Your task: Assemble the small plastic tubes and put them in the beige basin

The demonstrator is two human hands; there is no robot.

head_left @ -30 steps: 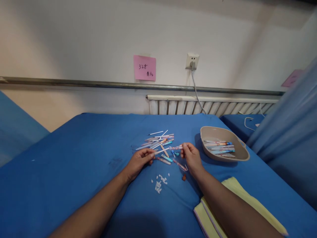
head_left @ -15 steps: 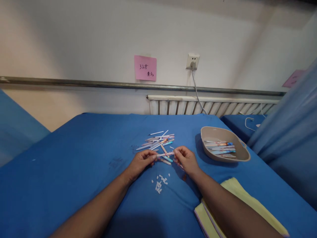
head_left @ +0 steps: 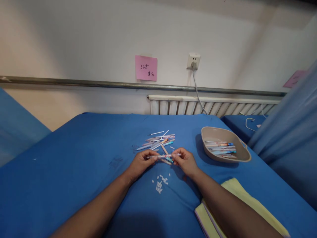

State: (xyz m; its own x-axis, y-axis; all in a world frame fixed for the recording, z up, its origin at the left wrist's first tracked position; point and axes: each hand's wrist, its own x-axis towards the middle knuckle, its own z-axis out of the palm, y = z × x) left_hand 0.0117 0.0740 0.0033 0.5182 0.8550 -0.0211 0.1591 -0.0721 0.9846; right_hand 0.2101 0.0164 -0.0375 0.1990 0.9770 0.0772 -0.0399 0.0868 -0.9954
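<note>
Level between my two hands is a slim pen [head_left: 163,156] with a clear, red-and-white patterned barrel. My left hand [head_left: 140,164] pinches its left part between thumb and fingers. At the other end, the fingers of my right hand [head_left: 187,162] close around the pen, and its tip pokes out past them. Just beyond lies a loose pile of pens [head_left: 148,144] and thin white refills [head_left: 157,133], partly hidden by the hands. Several small white tips [head_left: 158,187] are scattered on the blue cloth nearer to me.
To the right stands a beige basket [head_left: 244,154] with several pens [head_left: 221,148] inside. A folded yellow towel [head_left: 244,195] lies under my right forearm. Blue cloth [head_left: 81,155] covers the table; behind it are a radiator [head_left: 178,106] and a plugged-in socket [head_left: 193,61].
My right hand has shifted slightly left along the pen, and the pen is now more level. The slanted piece seen below the right hand earlier no longer shows.
</note>
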